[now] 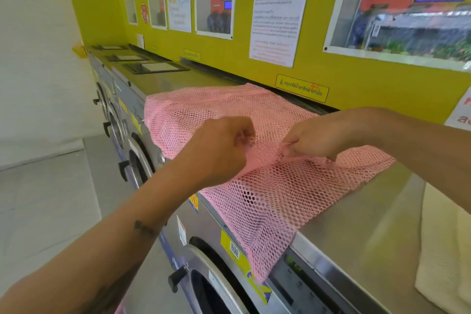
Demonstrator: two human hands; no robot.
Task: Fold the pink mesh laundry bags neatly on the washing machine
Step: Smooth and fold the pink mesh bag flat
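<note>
Pink bag spread flat on top of the washer, one corner hanging down over the front edge, above the washer's round door. More pink mesh lying behind, farther back on the washer top, close to the yellow wall. Cannot tell if one bag or two.

Left hand over the middle of the bag, fingers curled tight, pinching a bit of mesh. Right hand just beside it, fingers curled too, pinching the same raised fold. Fold pulled up a little between the two hands, rest of the bag flat on the washer. Both arms bare, reaching in from the near side of the washer.

White cloth lying on the washer top, to the right of the bag, not touching it.

More washers in a row to the left of this washer, doors facing the grey floor. Signs and posters stuck on the wall behind the washer. Small yellow sticker on the wall just behind the far mesh.
</note>
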